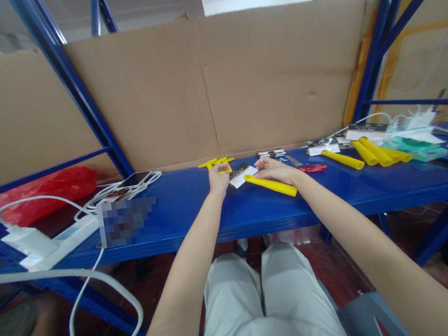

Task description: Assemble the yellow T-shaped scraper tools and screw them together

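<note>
My left hand [219,178] is closed at the back of the blue shelf, its fingers around part of a yellow T-shaped piece [209,164]. More yellow bars show by its fingertips; how many pieces there are is hard to make out. Just right of it a black-and-white card [243,175] lies tilted between my two hands. My right hand [275,171] is at the card's right corner, thumb and fingers apart. A long yellow tube [273,185] lies slanted in front of that hand, close under its thumb.
Right of my hands are a red-handled tool [312,169], another yellow tube [343,159], several more tubes [378,153] and a green plastic bag [413,149]. To the left lie a white power strip [62,244], cables and a red bag [44,193]. Cardboard [208,87] stands behind.
</note>
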### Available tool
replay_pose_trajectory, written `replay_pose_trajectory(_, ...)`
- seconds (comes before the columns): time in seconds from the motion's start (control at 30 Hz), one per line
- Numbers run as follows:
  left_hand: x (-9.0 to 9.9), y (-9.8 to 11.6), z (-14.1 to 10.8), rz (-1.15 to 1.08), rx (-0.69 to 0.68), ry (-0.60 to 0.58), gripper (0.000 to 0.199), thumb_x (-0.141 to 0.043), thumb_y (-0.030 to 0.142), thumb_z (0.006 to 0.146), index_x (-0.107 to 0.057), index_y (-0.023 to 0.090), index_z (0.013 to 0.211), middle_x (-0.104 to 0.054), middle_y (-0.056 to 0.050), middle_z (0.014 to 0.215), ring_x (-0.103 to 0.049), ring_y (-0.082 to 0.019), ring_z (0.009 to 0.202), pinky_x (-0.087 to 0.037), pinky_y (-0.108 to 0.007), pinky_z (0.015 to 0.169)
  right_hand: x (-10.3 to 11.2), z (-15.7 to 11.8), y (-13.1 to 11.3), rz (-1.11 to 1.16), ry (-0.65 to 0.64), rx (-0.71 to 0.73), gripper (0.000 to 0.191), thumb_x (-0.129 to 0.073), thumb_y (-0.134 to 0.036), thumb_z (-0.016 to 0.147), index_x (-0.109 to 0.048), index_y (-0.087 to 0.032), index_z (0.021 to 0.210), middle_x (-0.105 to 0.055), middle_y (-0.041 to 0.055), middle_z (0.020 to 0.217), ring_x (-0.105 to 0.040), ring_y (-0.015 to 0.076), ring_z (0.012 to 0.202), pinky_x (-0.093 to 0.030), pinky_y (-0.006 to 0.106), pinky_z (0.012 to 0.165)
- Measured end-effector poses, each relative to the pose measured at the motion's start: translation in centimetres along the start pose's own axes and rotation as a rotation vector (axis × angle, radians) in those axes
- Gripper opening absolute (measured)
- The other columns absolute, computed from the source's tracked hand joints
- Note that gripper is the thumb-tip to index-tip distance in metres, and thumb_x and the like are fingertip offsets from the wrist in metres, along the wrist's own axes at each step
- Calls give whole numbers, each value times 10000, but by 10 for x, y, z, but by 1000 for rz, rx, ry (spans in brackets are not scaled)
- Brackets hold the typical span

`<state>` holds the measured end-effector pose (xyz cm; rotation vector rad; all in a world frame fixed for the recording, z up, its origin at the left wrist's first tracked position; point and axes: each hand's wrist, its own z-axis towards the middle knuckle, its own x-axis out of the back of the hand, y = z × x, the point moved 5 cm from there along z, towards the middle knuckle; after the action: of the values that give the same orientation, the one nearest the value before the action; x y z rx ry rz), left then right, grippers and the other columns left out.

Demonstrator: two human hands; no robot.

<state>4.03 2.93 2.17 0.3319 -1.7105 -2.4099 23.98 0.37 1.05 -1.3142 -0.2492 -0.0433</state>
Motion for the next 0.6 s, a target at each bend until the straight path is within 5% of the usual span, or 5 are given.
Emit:
replay_pose_trajectory(0.2, 2, 0, 2, 70, -18, 33, 278, -512, -123, 613, -553, 152, 632, -697, -45, 792, -685, -187, 916, -524, -358, 908, 2, 1, -1, -133, -7, 26, 412, -819, -247, 593, -569, -222, 921, -615, -3, 964, -605, 166, 949, -471, 378, 971)
replay_pose_trajectory(0.33, 5, 2, 3, 79, -34, 69, 282, -491, -123, 631, -557, 151, 636, -680, -36, 758, -683, -174, 877, -526, -329, 889, -7, -3, -2, -57, -159, -16, 452, -802, -191, 610, -552, -235, 985, -642, -13, 901, -643, 148, 823, -525, 375, 900)
replay_pose_trajectory(0.6, 3, -6, 5, 93, 10, 27, 281, -481, -114, 656, -553, 156, 628, -646, -11, 691, -675, -149, 815, -527, -339, 884, -22, -8, -11, -165, -330, 95, 318, -714, -148, 677, -580, -221, 956, -624, 26, 1120, -614, 73, 649, -574, 260, 659)
